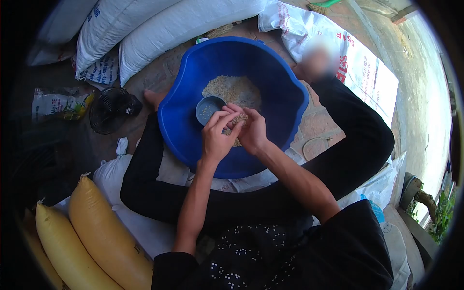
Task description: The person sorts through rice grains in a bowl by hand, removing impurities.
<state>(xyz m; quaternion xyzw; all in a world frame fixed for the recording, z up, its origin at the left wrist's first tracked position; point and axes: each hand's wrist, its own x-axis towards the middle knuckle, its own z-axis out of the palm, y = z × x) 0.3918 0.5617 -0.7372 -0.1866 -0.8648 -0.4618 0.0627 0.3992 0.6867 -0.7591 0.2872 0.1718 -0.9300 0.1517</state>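
Both hands meet above a large blue plastic tub (pixel 183 128). My right hand (pixel 253 131) is cupped, palm up, around a small heap of pale brown grain (pixel 240 118). Over that palm, my left hand (pixel 218 134) has its fingers curled together, touching the heap; what lies between the fingertips is too small to make out. A round blue-grey cup (pixel 205 110) rests in the tub beside the left fingers, with a few grains inside. Loose grain (pixel 224 87) covers part of the tub's bottom, partly hidden by my hands.
My black-clad legs (pixel 357 130) bend around the tub. White sacks (pixel 159 36) lie at the back left, yellow sacks (pixel 104 220) at the lower left. A small black fan (pixel 112 110) stands beside a printed bag (pixel 60 103). A flat white sack (pixel 362 72) lies at right.
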